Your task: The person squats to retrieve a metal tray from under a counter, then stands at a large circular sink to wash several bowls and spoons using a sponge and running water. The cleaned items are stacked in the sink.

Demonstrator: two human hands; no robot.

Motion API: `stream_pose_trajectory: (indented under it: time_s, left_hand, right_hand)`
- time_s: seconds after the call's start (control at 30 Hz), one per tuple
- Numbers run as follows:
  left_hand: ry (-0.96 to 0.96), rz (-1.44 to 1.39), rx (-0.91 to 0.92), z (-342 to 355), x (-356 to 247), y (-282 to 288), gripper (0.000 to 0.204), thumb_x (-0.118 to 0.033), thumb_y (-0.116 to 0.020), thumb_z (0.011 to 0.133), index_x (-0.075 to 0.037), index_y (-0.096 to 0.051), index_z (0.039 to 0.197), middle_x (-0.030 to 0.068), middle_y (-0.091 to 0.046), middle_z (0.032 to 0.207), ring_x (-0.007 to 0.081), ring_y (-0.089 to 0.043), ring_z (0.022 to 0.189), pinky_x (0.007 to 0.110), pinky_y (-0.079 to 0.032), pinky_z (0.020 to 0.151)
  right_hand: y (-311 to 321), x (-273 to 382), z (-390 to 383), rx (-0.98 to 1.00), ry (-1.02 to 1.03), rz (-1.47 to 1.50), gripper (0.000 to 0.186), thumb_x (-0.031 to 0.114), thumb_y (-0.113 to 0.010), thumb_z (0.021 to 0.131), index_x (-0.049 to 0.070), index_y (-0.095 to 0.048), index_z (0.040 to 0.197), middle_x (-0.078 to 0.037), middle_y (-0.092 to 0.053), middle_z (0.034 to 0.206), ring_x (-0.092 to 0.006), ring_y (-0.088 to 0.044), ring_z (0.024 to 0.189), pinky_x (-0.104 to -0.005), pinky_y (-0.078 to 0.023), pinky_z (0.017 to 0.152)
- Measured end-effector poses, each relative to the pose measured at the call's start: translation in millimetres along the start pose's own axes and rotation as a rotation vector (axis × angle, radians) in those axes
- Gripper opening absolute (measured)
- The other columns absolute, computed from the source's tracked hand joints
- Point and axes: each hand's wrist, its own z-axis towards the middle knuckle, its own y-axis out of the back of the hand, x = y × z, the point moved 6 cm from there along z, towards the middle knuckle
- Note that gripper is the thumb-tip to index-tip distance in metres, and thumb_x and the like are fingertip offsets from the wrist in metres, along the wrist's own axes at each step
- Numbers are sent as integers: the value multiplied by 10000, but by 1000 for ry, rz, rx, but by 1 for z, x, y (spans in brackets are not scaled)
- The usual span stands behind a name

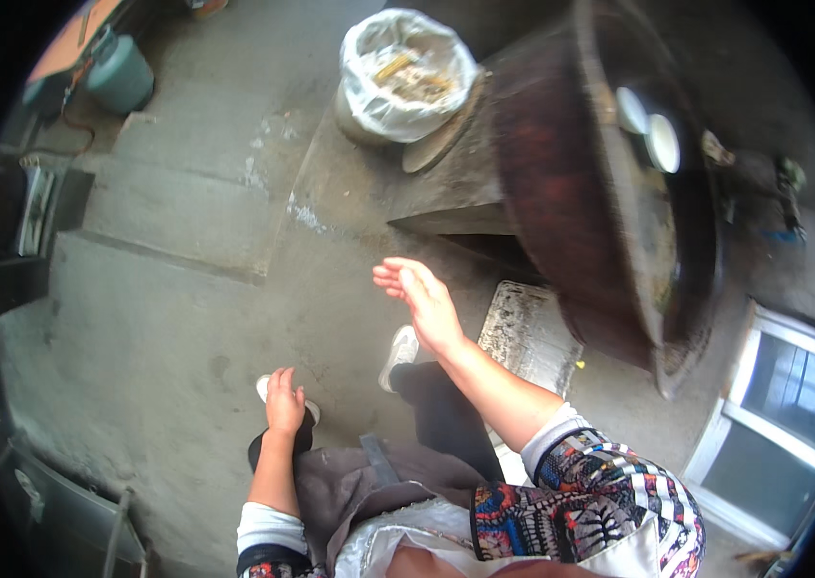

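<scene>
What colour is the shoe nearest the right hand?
The shoe is white, seen in the head view.

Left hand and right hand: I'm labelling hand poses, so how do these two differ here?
The right hand is reached farther forward, while the left hand is nearer the body. The right hand's fingers point toward the picture's left; the left hand's point mostly forward. The right hand looks larger in this view than the left hand. Both are bare, with no object visible in them.
</scene>
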Motion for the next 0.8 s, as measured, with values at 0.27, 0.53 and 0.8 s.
stream_pose_trajectory:
  time_s: [0.27, 0.53, 0.8]
  left_hand:
    - [-186, 30, -181, 84, -118, 148, 459, -159, -666, 794, -2, -499, 1192, 198, -498, 1218, 363, -449, 1165, 420, -391, 974]
    - [-977, -60, -361, 92, -446, 145, 456, -197, -641, 814, -24, -484, 1206, 190, -425, 1296, 370, -389, 1209, 445, -318, 1012]
    - [-462, 582, -315, 108, -478, 46, 765, -572, -552, 799, -49, -384, 1331, 198, -236, 1454, 399, -121, 1376, 553, -132, 1088]
  right_hand:
    - [64, 186, -97, -300, 480, -335, 341, 274, -432, 976, 9, -541, 1159, -100, -604, 1102, -183, -570, 995, -313, -440, 898]
    - [379, 311, -175, -1076, 583, -294, 539, 408, -508, 927, -1, -468, 1275, -141, -463, 1321, -240, -416, 1236, -349, -303, 1031]
    - [610, 529, -131, -1573, 804, -844, 802, 559, -517, 836, -66, -375, 1317, -278, -349, 1357, -423, -339, 1260, -466, -279, 1051]
